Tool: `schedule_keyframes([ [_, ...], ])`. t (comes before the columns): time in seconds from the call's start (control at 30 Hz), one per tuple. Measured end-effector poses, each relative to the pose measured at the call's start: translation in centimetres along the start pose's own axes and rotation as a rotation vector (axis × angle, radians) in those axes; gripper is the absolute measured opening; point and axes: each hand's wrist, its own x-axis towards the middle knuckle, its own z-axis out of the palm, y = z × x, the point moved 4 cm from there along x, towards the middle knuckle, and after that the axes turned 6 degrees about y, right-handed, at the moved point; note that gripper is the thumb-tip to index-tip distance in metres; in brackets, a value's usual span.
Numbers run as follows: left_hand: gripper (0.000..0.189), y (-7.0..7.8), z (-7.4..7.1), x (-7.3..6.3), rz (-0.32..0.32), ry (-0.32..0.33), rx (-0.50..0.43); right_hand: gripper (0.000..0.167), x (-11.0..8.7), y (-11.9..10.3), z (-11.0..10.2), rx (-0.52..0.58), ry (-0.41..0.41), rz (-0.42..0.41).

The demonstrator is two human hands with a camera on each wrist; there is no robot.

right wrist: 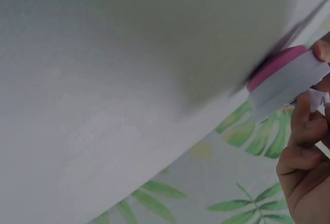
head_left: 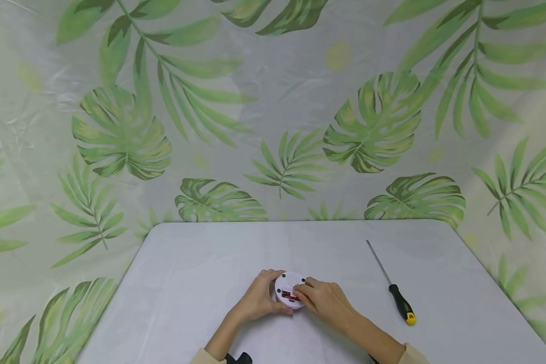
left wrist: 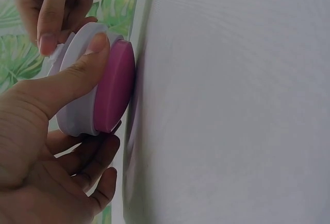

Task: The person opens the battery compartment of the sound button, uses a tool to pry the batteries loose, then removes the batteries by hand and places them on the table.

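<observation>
Rd. white/pink unit: btwn your hands, pink side facing counter. Your L hand: fingers curled round unit's rim. Your R hand: fingers pinch small white pc., prob. cover, by unit's red batts.. Screwdriver: on counter, R of unit. Best: brace unit firmly w/ L, keep pc. square, don't force.

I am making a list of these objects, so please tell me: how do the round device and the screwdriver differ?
The device is round and squat; the screwdriver is long and thin. The device is white and pink; the screwdriver has a grey shaft and a black-and-yellow handle. The left hand grips the device; the screwdriver lies untouched on the table. Both show some black.
</observation>
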Motion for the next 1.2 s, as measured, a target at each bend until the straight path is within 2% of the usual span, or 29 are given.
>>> schedule_keyframes([
  [0.2, 0.090, -0.1, 0.0, 0.0, -0.001, -0.001, 0.003, 0.007, 0.1, -0.3, -0.2, 0.067, -0.035, 0.067],
  [0.37, 0.089, 0.0, 0.0, 0.1, -0.007, -0.005, -0.004, 0.010, 0.0, -0.6, -0.5, 0.108, -0.111, 0.141],
  [0.47, 0.090, 0.2, -0.1, 0.0, -0.010, -0.003, -0.005, 0.015, 0.0, -0.7, -0.6, 0.099, -0.131, 0.137],
  [0.67, 0.091, 0.2, -0.2, 0.0, -0.013, -0.001, -0.005, 0.009, 0.4, -0.8, -1.1, 0.021, -0.029, 0.013],
  [0.77, 0.091, 0.2, -0.2, -0.1, -0.015, 0.001, -0.011, 0.010, 0.9, -0.2, -1.8, -0.013, 0.030, -0.001],
  [0.87, 0.091, 0.1, -0.3, -0.1, -0.020, 0.003, -0.017, 0.012, 1.5, 1.6, -2.9, -0.084, 0.081, 0.044],
  [0.97, 0.092, 0.0, -0.3, -0.1, -0.027, 0.005, -0.017, 0.012, 2.2, 4.5, -4.2, -0.182, 0.090, 0.140],
  [1.07, 0.093, 0.1, -0.3, -0.1, -0.039, -0.003, -0.023, 0.016, 2.6, 8.1, -5.3, -0.267, 0.039, 0.249],
  [1.2, 0.094, 0.0, -0.3, -0.2, -0.054, -0.011, -0.026, 0.047, 2.8, 12.6, -5.6, -0.339, -0.080, 0.339],
])
